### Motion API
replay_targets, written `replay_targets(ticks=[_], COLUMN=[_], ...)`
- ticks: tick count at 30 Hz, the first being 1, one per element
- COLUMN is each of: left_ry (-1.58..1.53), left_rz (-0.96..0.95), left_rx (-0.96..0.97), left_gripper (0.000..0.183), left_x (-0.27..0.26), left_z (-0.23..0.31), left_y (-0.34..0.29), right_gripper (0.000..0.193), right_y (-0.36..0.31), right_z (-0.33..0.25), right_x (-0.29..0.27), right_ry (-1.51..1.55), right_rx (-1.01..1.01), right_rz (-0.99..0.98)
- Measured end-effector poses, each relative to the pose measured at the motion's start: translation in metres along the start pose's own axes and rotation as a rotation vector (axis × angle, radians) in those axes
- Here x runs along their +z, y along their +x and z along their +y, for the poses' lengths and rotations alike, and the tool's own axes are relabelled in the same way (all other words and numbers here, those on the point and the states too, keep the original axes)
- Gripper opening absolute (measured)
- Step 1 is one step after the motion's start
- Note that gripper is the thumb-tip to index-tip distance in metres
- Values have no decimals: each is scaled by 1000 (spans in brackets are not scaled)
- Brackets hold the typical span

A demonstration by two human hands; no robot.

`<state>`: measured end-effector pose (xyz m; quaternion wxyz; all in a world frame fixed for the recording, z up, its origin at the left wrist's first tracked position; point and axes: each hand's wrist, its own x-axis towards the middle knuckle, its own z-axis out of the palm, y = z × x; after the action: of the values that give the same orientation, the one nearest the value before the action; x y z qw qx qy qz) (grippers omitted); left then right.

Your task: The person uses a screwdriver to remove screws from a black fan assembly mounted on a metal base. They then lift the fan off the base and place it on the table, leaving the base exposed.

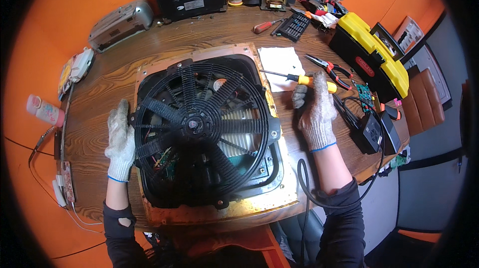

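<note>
A round black fan with a ringed guard (193, 124) lies on a rusty square metal frame (259, 202). Green circuit boards and wires show through the gaps between its blades. My left hand (119, 135), in a whitish knitted glove, rests along the fan's left edge with its fingers stretched out, holding nothing. At the frame's right side, my gloved right hand (317, 111) is closed round the yellow handle of a screwdriver (324, 85). The shaft points left, over a white paper sheet (280, 63).
Long-nose pliers (334, 70) lie beyond my right hand, near a black-and-yellow toolbox (366, 53). A black power adapter (368, 133) with a looping cable sits at right. Farther back are a bit set (294, 27), a red-handled screwdriver (267, 26) and a grey radio (121, 24).
</note>
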<state>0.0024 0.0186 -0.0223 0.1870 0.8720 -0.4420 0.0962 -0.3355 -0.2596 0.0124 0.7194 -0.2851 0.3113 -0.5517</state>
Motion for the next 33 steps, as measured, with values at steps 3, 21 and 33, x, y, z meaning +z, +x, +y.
replay_targets(ticks=[3, 21, 33], left_ry=[-19, 23, 8], left_rz=[-19, -61, -79], left_rx=[-10, -8, -52], left_gripper=[54, 54, 52], left_x=[-4, -11, -16], left_z=[5, 14, 21], left_y=[-2, -1, 0], right_gripper=[31, 29, 28], right_y=[2, 2, -3], right_z=[2, -1, 10], right_x=[0, -3, 5], right_ry=[5, 7, -101], right_rx=[-35, 56, 39], right_rz=[22, 19, -267])
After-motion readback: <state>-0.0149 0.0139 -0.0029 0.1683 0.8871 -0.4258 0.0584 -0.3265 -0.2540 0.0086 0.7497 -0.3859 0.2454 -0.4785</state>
